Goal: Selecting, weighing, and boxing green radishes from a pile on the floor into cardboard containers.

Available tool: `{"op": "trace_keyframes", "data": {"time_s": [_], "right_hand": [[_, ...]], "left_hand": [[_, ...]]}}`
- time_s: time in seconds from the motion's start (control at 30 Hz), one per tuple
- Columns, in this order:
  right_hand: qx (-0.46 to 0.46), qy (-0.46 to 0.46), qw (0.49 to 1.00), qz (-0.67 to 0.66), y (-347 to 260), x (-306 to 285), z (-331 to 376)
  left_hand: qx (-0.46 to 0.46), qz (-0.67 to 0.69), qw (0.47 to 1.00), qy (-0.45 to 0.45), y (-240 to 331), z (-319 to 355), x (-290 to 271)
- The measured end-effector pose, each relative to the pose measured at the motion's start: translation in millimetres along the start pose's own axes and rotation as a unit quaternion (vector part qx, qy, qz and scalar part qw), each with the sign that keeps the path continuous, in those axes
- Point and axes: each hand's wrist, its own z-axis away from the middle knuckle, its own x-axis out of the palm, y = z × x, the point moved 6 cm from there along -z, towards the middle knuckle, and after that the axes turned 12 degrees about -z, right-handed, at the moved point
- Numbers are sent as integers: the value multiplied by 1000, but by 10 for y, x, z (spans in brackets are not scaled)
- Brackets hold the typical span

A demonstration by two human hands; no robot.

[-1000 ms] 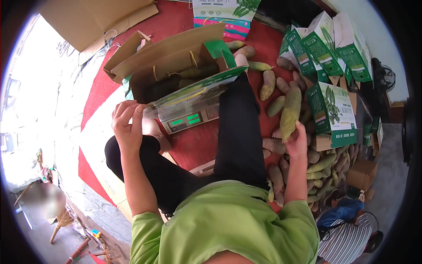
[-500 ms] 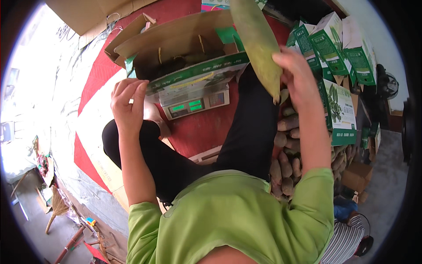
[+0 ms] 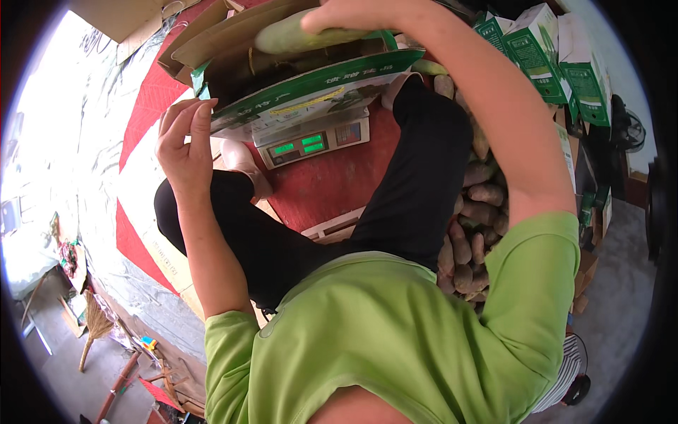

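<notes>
My right hand [image 3: 353, 14] grips a long pale green gourd [image 3: 296, 37] and holds it lying across the open top of a green and white cardboard box [image 3: 311, 88]. The box rests on a digital scale [image 3: 314, 141] with a lit green display. My left hand [image 3: 185, 138] is beside the box's left corner, fingers loosely curled and touching its edge, holding nothing. I sit with black-trousered legs on either side of the scale.
A heap of brownish-green gourds [image 3: 477, 226] lies to my right on the red mat [image 3: 325, 187]. Stacked green and white boxes [image 3: 558, 56] stand at the far right. Flat cardboard [image 3: 120, 18] lies at the far left, a broom [image 3: 95, 325] lower left.
My right hand picked a gourd from the pile at my right, lifted it high, and has brought it over the box. The left hand stayed by the box's left corner.
</notes>
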Motion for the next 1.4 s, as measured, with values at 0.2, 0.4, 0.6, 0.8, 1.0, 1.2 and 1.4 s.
{"op": "trace_keyframes", "data": {"time_s": [0.2,0.4,0.6,0.8,1.0,1.2,1.4], "right_hand": [[-122,96,979,-130,14,167,-132],[43,243,879,-408,804,-68,315],[160,367,735,-547,1882,223,793],[148,350,717,-584,2322,500,903],[145,339,733,-571,2325,530,915],[158,332,748,-553,2321,545,889],[165,327,762,-533,2245,520,862]], "left_hand": [[1,6,1000,29,-32,10,-66],[-21,25,998,49,-109,22,-123],[-22,12,998,57,-102,11,-137],[-15,23,997,67,-146,7,-99],[-26,30,997,62,-136,10,-68],[-24,19,998,57,-107,-13,-52],[-29,11,998,54,-99,-3,-33]]}}
